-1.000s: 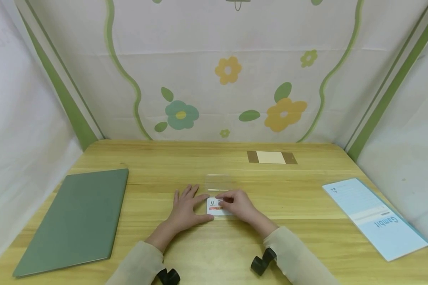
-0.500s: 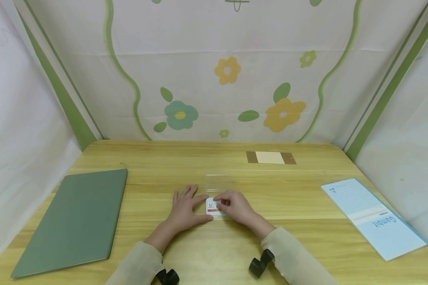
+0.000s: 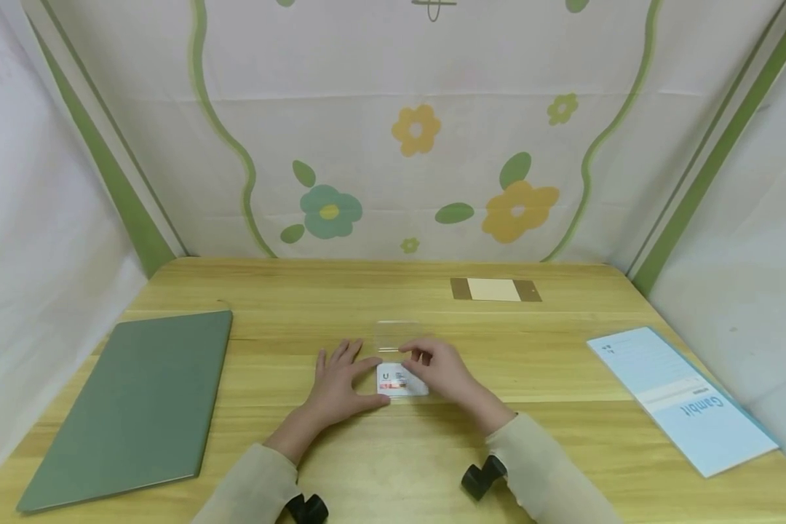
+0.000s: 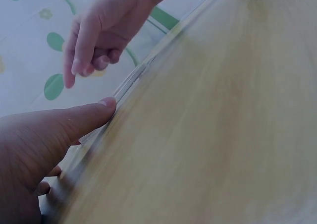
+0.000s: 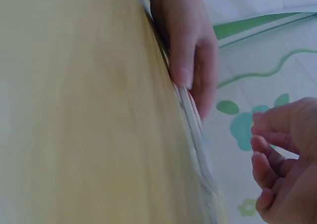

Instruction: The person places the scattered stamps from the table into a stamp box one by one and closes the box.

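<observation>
A white card with a "U" mark and a red stripe lies in the near half of a clear plastic case. The case's flat clear flap lies folded out on the far side. My left hand holds the left end of the case, index finger at the far edge and thumb at the near edge; the other fingers spread on the table. My right hand hovers over the card's right side, fingers loosely bent and nothing held. In the right wrist view, those fingers are raised apart from the case.
On the wooden table, a dark green folder lies at the left. A light blue "Gambit" pad lies at the right. A brown and cream card is at the back. A patterned cloth stands behind.
My right hand has lifted off the card and shifted slightly right and away from me, uncovering more of the card. My left hand has stayed on the case.
</observation>
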The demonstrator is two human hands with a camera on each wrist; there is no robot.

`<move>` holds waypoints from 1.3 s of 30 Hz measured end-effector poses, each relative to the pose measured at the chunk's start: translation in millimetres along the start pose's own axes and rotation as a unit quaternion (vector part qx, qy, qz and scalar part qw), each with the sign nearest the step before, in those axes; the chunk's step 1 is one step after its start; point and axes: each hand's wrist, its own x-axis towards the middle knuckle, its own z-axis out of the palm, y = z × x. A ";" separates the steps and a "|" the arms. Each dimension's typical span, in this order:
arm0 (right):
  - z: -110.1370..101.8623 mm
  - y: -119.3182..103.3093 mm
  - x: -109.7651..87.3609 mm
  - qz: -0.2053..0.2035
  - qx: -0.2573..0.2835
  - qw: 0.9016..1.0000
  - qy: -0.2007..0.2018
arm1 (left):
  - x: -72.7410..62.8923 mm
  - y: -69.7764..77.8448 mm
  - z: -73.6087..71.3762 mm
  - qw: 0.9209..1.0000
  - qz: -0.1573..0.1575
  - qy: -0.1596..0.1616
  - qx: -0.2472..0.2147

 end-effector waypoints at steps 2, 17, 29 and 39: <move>-7.7 -0.8 -1.1 0.012 0.016 1.000 0.009 | 0.0 -0.2 0.1 1.000 0.000 0.000 0.000; -37.9 46.4 -24.4 0.065 0.018 0.998 0.000 | -1.4 -0.7 0.0 1.000 0.005 0.008 -0.012; -30.6 54.2 -28.7 0.046 -0.061 0.997 0.011 | -0.8 -0.6 0.0 1.000 0.004 0.005 -0.011; -27.8 49.6 -28.6 0.046 -0.095 0.994 0.001 | -0.8 -0.2 -0.2 1.000 0.003 0.004 -0.010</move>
